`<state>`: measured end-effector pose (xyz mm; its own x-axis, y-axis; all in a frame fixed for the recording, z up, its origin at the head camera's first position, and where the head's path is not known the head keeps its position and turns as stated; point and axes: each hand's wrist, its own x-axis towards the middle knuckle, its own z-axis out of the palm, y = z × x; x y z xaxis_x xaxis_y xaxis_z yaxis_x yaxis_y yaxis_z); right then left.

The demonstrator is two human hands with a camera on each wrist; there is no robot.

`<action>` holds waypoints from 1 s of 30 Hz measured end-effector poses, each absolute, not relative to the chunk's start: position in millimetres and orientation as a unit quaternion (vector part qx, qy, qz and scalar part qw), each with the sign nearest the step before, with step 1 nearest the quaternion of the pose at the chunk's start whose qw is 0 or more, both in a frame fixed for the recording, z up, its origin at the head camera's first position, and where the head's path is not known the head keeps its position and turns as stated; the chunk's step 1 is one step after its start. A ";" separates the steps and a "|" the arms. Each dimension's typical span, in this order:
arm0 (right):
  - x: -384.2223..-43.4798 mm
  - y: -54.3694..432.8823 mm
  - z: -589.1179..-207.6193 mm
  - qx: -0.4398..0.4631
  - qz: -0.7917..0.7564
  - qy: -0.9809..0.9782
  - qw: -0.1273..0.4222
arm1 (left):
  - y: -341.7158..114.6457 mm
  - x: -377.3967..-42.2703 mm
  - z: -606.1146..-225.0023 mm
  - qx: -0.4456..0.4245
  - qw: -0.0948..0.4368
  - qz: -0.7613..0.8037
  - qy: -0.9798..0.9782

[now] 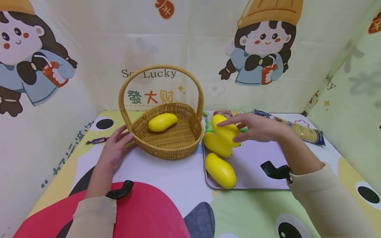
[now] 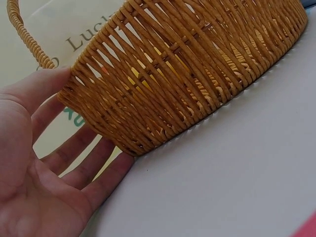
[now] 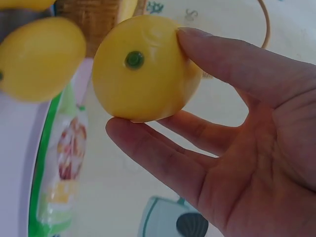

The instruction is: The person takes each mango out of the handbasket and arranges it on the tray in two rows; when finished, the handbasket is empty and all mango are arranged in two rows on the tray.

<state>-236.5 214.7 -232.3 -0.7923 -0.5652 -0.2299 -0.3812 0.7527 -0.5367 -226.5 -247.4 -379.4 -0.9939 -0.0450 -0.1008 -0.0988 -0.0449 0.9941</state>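
My left hand (image 1: pixel 116 148) holds the left side of a wicker basket (image 1: pixel 168 153), thumb at the rim and fingers against the outer wall in the left wrist view. One yellow mango (image 1: pixel 162 122) lies inside the basket, under its tall arched handle. My right hand (image 1: pixel 260 127) pinches another mango (image 1: pixel 222 127) between thumb and fingertips, its green stem spot facing the right wrist camera. In the head view this held mango overlaps a second mango (image 1: pixel 216 145) at the left end of a pale tray (image 1: pixel 259 165). A third mango (image 1: pixel 220 171) lies at the tray's near left corner.
Behind the tray lies a green-and-white food packet (image 3: pixel 69 158). A long pack of pasta (image 1: pixel 306 132) slants along the tray's far right side. A small purple-wrapped sweet (image 1: pixel 97 140) lies left of the basket, and a printed cloth wall (image 1: pixel 214 96) stands close behind.
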 end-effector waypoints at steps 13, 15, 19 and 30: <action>-238.3 258.3 -253.8 -0.195 -0.228 0.936 0.185 | -246.9 -229.2 -380.1 -0.042 0.021 0.730 0.682; -239.5 263.9 -258.5 -0.187 -0.223 0.938 0.189 | -247.8 -228.2 -380.2 -0.041 0.019 0.731 0.681; -242.2 273.2 -267.8 -0.175 -0.229 0.935 0.208 | -251.0 -225.6 -380.5 -0.046 0.014 0.733 0.679; -244.2 294.2 -289.8 -0.115 -0.227 0.937 0.238 | -248.4 -227.1 -382.1 -0.053 0.020 0.731 0.680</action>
<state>-244.2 294.2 -289.8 -0.8604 -0.3229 -0.3943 -0.1072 0.8710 -0.4794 -227.1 -248.4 -382.1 -0.9937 -0.0416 -0.1045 -0.1012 -0.0752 0.9920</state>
